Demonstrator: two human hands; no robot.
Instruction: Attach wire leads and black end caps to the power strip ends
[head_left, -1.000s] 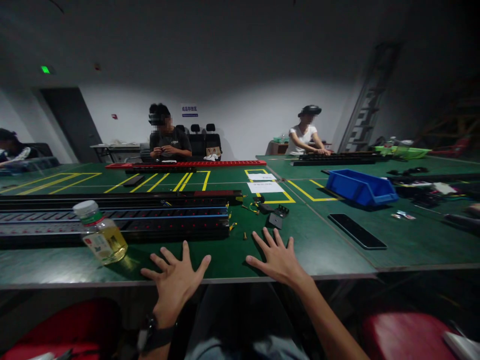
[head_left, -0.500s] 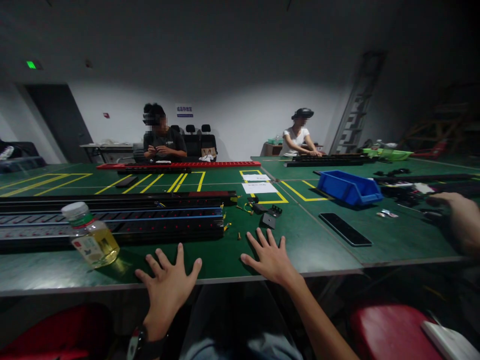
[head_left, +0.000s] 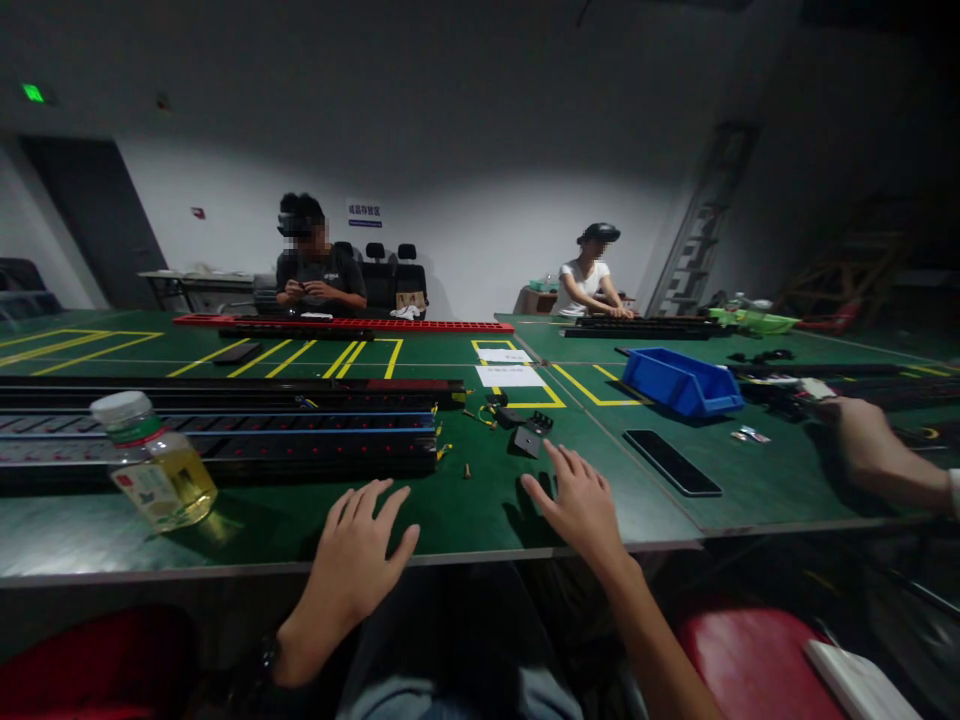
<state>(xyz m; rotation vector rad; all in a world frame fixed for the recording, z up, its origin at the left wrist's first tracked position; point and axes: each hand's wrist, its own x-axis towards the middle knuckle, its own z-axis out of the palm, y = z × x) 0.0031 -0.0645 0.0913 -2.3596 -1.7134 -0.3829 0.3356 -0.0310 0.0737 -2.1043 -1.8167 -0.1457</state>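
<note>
My left hand (head_left: pixel 361 548) is held over the table's front edge with its fingers apart and nothing in them. Beyond it lie long black rails (head_left: pixel 262 445) with blue strips and wires at their right end. My right hand (head_left: pixel 579 503) hovers open above the green table top (head_left: pixel 480 525), close to a small black bracket (head_left: pixel 526 442). Black plastic pieces (head_left: pixel 540 421) lie just behind that bracket. A small brass-coloured piece (head_left: pixel 467 471) sits between the two hands. To the left, a tilted-looking bottle of yellow drink (head_left: pixel 161 470) stands near the rails.
Right of my hands are a phone (head_left: pixel 673 463), a blue bin (head_left: pixel 681 382) and small packets (head_left: pixel 750 435). Another person's hand (head_left: pixel 870 435) reaches in among dark parts. Two people (head_left: pixel 322 270) (head_left: pixel 592 280) work across the table. A red stool (head_left: pixel 750 655) stands below.
Both my hands have lifted off the table, their fingers drawn closer together; the right one moved right, toward the bracket. The neighbouring person's hand moved left. The view shifted slightly.
</note>
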